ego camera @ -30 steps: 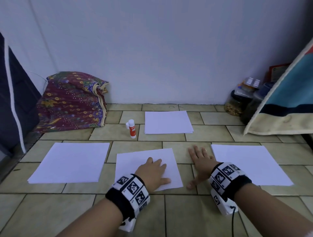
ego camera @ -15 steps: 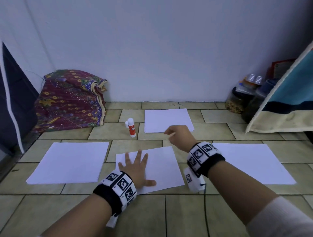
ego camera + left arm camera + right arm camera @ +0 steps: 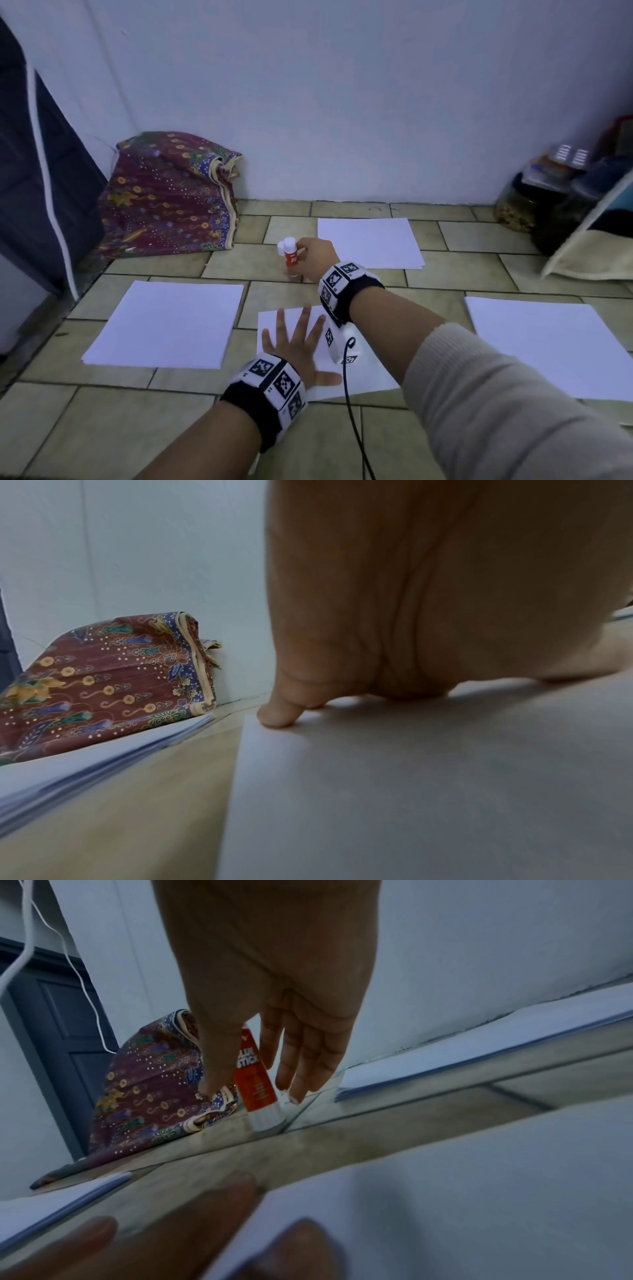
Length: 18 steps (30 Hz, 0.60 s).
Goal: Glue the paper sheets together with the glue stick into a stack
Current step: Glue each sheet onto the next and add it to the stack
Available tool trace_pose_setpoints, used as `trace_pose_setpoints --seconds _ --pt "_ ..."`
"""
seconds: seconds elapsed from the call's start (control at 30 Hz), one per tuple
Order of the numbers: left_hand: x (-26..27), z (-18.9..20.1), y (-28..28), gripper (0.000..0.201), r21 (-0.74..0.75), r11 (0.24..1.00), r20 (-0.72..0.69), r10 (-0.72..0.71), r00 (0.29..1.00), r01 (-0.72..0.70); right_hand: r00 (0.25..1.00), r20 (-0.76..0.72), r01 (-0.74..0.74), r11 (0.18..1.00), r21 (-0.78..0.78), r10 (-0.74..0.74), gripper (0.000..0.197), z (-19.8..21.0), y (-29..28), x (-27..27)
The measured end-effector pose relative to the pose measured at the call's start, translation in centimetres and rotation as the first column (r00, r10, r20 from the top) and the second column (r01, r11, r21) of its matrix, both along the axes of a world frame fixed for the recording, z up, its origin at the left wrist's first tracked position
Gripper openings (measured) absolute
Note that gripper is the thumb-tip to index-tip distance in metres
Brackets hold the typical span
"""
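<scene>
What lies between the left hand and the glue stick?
Head view: past the left hand come the near sheet's far edge, bare floor tile, then the glue stick.

Left wrist view. The left hand fills the upper right, seen from the palm side, its palm lowered onto a white paper sheet that covers the lower right. One fingertip presses the sheet just inside its far left corner. To the left, across a strip of beige floor, lies a low pile of white paper, its layered edges visible. Behind that pile a folded cloth, maroon with yellow, blue and green floral motifs, leans against a pale wall.
</scene>
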<state>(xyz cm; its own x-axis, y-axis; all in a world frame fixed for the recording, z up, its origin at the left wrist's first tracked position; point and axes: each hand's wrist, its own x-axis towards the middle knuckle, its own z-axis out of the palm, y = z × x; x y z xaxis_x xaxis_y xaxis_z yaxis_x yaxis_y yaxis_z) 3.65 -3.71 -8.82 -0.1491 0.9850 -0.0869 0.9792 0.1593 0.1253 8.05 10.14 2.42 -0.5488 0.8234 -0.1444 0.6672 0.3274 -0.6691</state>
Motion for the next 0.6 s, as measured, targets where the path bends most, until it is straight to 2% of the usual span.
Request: trace_pose_setpoints --seconds 0.1,0.17,0.23,0.27,0.3,0.37,0.4,0.43,0.5,0.6 --pt "0.8 0.9 -0.6 0.093 -0.015 1.0 0.061 -0.024 0.998 0.025 1.0 0.026 -0.011 1.0 0.016 0.01 0.03 0.3 0.0 -0.5" --pt "0.9 0.3 -0.9 0.097 -0.055 0.998 0.1 -0.025 0.995 0.03 1.0 0.025 -0.004 1.0 0.017 0.004 0.022 0.6 0.0 -0.4" --pt "1.2 2.5 -1.4 0.101 0.009 0.998 -0.014 -0.06 0.998 0.06 1.0 0.019 0.013 1.0 0.012 -0.013 0.012 0.7 0.1 0.2" --pt "1.0 2.0 -1.2 0.1 0.006 0.999 -0.051 -0.048 0.998 0.048 0.999 0.022 0.023 1.0 0.014 -0.023 0.017 0.8 0.2 0.6" --pt "1.0 2.3 -1.3 0.101 -0.064 0.997 -0.055 -0.05 0.997 0.047 0.999 0.021 0.023 0.999 0.026 -0.024 0.019 0.8 0.4 1.2" --pt "1.2 3.0 -1.4 0.108 -0.089 0.996 0.023 -0.001 1.0 0.003 1.0 0.006 0.024 0.998 0.056 -0.025 0.016 0.8 0.6 2.5" --pt "1.5 3.5 -1.5 0.115 -0.067 0.998 0.005 0.005 1.0 -0.005 1.0 -0.008 0.026 0.998 0.062 -0.026 0.017 0.8 0.6 3.3" --pt "1.5 3.9 -1.5 0.119 -0.182 0.983 0.004 -0.006 1.0 0.006 0.999 -0.031 0.026 0.998 0.064 -0.024 0.019 0.7 0.7 4.2" --pt "1.4 4.8 -1.4 0.115 -0.408 0.913 0.046 0.026 0.999 -0.005 0.999 -0.041 0.002 0.998 0.069 0.001 0.016 0.6 0.5 6.0" --pt "2.2 6.9 -1.0 0.109 -0.464 0.886 -0.002 0.002 1.0 -0.003 1.0 -0.017 -0.003 0.999 0.035 0.004 0.025 0.5 0.2 8.9"
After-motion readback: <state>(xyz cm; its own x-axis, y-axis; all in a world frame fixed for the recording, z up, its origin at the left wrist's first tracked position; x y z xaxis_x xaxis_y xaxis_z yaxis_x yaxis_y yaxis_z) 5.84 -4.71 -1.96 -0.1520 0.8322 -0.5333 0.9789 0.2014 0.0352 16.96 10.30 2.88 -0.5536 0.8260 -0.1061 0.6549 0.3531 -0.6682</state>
